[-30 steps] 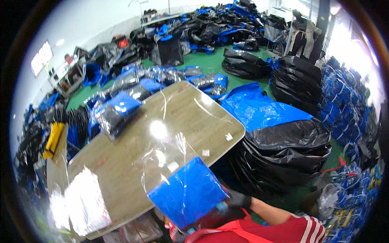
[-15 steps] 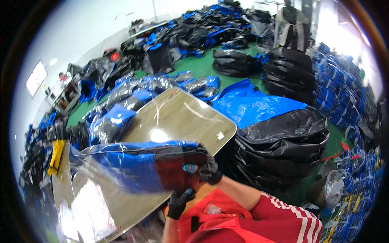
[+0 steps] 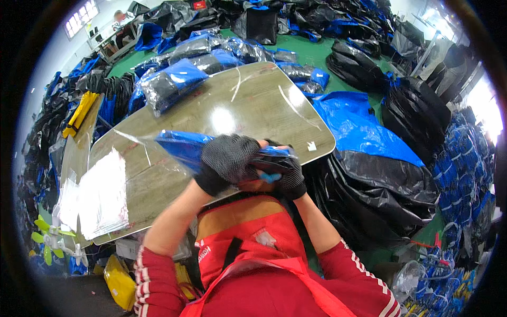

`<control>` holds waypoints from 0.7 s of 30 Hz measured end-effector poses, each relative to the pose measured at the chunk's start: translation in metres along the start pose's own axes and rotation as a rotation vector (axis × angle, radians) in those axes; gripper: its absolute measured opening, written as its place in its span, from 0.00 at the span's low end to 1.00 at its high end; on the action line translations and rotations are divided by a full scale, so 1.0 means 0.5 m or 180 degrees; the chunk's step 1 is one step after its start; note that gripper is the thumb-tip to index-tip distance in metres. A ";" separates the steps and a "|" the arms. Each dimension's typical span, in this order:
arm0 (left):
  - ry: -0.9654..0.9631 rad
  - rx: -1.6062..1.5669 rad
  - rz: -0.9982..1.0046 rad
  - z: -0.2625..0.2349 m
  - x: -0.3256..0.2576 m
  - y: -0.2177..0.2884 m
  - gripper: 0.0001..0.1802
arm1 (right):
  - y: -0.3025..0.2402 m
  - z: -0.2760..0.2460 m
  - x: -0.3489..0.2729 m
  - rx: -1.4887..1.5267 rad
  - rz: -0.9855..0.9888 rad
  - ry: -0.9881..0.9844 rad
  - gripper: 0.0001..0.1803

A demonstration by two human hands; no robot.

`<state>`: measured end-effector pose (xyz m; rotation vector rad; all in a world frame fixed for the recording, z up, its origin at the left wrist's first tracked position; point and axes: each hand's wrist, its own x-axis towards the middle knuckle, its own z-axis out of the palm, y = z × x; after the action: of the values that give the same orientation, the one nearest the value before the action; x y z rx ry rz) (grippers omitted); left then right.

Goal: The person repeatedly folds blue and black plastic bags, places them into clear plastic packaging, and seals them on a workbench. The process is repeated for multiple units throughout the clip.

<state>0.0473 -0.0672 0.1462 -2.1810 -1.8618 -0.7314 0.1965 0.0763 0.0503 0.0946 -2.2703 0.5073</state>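
Both my hands, in black mesh gloves, hold a folded blue-and-black tarpaulin bag (image 3: 182, 141) in a loose clear plastic sleeve over the near part of the table. My left hand (image 3: 229, 158) is wrapped over the top of the pack, its back toward me. My right hand (image 3: 288, 171) grips the pack's right end with curled fingers. A small bright-blue patch shows between the hands, too blurred to name. The pack is tilted, its blue end pointing left. My hands hide much of it.
The wood-grain table (image 3: 195, 119) carries a stack of clear plastic sleeves (image 3: 105, 195) at the left and wrapped packs (image 3: 171, 82) along its far edge. A large black-and-blue pile of bags (image 3: 380, 185) stands at the right. A green fan (image 3: 50, 240) is at lower left.
The pack has swung from lying broadside at the left to a steeper tilt nearer my body. My left hand has come up from beneath onto its top. The view has shifted too.
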 end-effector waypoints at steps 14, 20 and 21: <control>0.1955 -0.3006 -0.2965 0.214 -0.195 0.004 0.21 | -0.060 0.092 0.054 0.4402 0.2689 0.2880 0.39; 0.0658 -0.2385 -0.3361 0.063 -0.458 0.120 0.41 | -0.104 0.020 -0.096 0.6404 0.2641 0.0934 0.40; 0.0851 -0.3565 -0.3050 0.052 -0.492 0.153 0.47 | -0.102 0.018 -0.110 0.5658 0.3176 0.0357 0.38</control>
<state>0.1044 -0.2860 0.0202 -1.1443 -2.6141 -2.5567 0.2396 0.0209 0.0219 -0.2007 -0.9160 2.7077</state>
